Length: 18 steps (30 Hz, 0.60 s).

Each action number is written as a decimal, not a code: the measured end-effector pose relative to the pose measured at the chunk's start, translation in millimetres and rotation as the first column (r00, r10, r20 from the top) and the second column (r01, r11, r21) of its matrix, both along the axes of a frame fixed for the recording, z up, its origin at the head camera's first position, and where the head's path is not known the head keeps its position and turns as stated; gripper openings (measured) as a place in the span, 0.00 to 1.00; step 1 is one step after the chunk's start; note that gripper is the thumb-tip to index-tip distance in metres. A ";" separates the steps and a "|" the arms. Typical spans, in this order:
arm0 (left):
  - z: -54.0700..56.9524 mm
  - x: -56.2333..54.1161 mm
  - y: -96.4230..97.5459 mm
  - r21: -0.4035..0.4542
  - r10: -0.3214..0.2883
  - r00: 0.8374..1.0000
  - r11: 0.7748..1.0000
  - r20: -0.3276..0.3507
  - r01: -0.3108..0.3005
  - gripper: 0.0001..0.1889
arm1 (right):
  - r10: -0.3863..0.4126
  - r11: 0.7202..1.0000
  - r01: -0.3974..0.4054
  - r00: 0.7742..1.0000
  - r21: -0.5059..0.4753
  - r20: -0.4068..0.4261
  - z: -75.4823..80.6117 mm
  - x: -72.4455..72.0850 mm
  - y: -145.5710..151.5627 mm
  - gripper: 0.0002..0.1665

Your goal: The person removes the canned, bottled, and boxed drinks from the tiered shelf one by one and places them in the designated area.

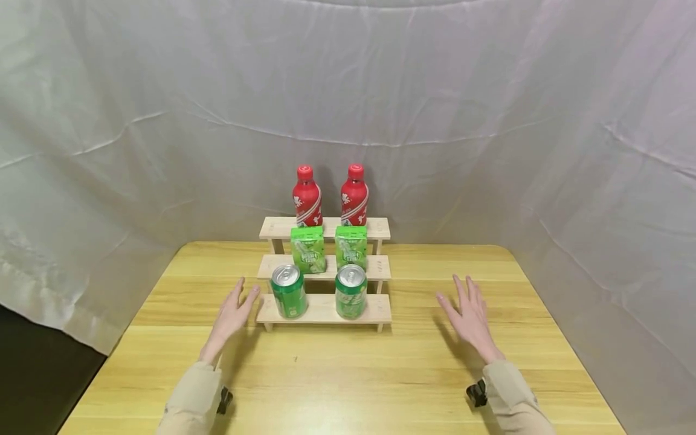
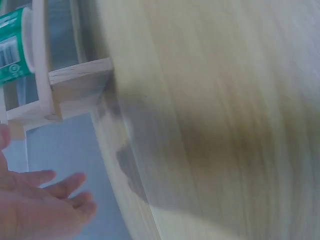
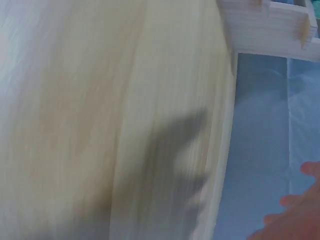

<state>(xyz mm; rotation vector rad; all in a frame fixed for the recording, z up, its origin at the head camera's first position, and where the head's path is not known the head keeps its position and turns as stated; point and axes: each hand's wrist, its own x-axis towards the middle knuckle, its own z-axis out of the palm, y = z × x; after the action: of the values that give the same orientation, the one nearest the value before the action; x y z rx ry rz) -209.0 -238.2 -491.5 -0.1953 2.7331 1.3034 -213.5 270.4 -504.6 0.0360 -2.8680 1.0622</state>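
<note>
A small three-step wooden rack [image 1: 324,309] stands in the middle of the table. Two red bottles [image 1: 307,197] [image 1: 354,196] stand on its top step, two green cartons [image 1: 308,249] [image 1: 351,246] on the middle step, and two green cans [image 1: 289,292] [image 1: 350,292] on the bottom step. My left hand [image 1: 232,314] hovers open just left of the rack's bottom step, fingers straight, holding nothing. My right hand [image 1: 470,315] hovers open well to the right of the rack, fingers spread. In the left wrist view the left hand [image 2: 40,200] shows beside the rack's end [image 2: 75,90] and a green can [image 2: 15,50].
The yellow wooden table [image 1: 337,374] has rounded corners and ends close in front of me. White cloth [image 1: 348,109] hangs all around the back and sides. A dark gap [image 1: 38,374] lies off the table's left edge.
</note>
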 end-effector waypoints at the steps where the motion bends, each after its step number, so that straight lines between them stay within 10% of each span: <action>1: 0.4 -0.4 -0.2 0.032 -0.005 1.000 0.999 0.001 0.005 0.43 | 0.005 0.999 -0.005 1.000 -0.035 -0.005 0.3 -1.3 0.4 0.47; 18: 0.7 -2.8 2.1 0.183 -0.033 0.999 0.983 0.036 0.025 0.32 | 0.032 0.913 -0.093 0.987 -0.397 -0.158 30.0 -25.2 -18.6 0.38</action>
<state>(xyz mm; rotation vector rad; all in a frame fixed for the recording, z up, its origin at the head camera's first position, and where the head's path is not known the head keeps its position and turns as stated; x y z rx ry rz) -211.8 -236.1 -490.8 -0.1622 2.5556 1.5149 -238.7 251.7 -474.6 0.1732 -2.4768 1.5709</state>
